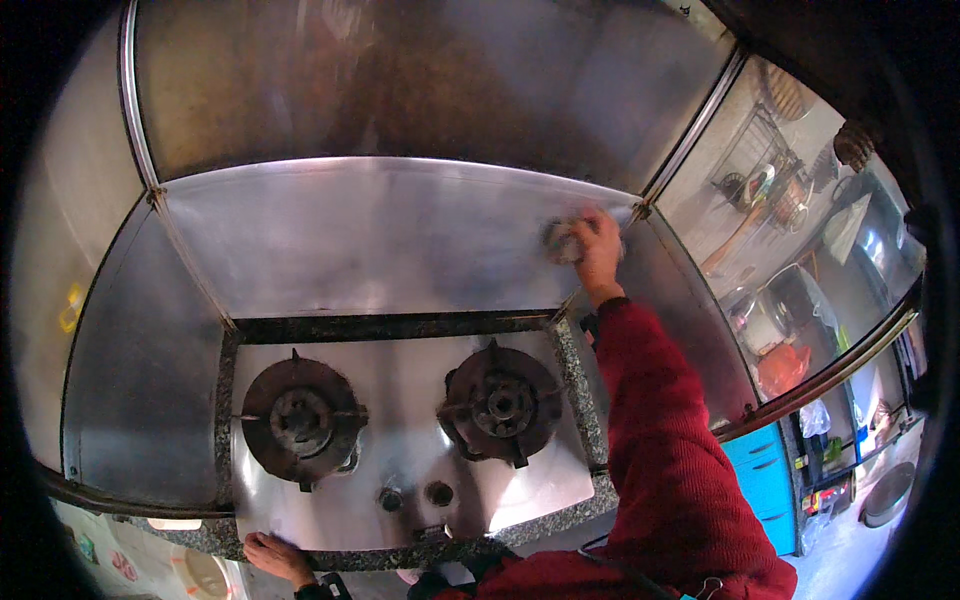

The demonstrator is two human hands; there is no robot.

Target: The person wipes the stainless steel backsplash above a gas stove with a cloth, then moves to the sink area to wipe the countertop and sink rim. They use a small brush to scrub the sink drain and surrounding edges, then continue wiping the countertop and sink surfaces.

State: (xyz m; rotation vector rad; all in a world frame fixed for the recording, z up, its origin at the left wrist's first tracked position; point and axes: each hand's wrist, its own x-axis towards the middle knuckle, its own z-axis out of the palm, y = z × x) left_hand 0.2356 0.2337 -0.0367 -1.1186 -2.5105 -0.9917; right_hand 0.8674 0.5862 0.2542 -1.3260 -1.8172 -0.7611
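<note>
My right hand (pixel 600 250), blurred by motion, reaches up to the right part of the shiny metal back panel (pixel 380 235). Its fingers are closed round a greyish, rounded scrubber (pixel 562 242), pressed to the panel; the blur hides its exact make. Low on the left, my left hand (pixel 278 558) rests at the front edge of the counter beside the stove's corner, fingers stretched out and holding nothing. Between and below the hands lies a two-burner gas stove (pixel 400 400) with a steel top, its left burner (pixel 301 422) and right burner (pixel 503 402) fitted with dark pan supports.
Metal side panels (pixel 150 360) enclose the stove left and right, with a brownish upper panel (pixel 420 80) above. Dark speckled stone (pixel 420 557) borders the stovetop. Beyond the right panel are a hanging wire rack (pixel 755 160), an orange-red bag (pixel 783 370) and blue drawers (pixel 762 480).
</note>
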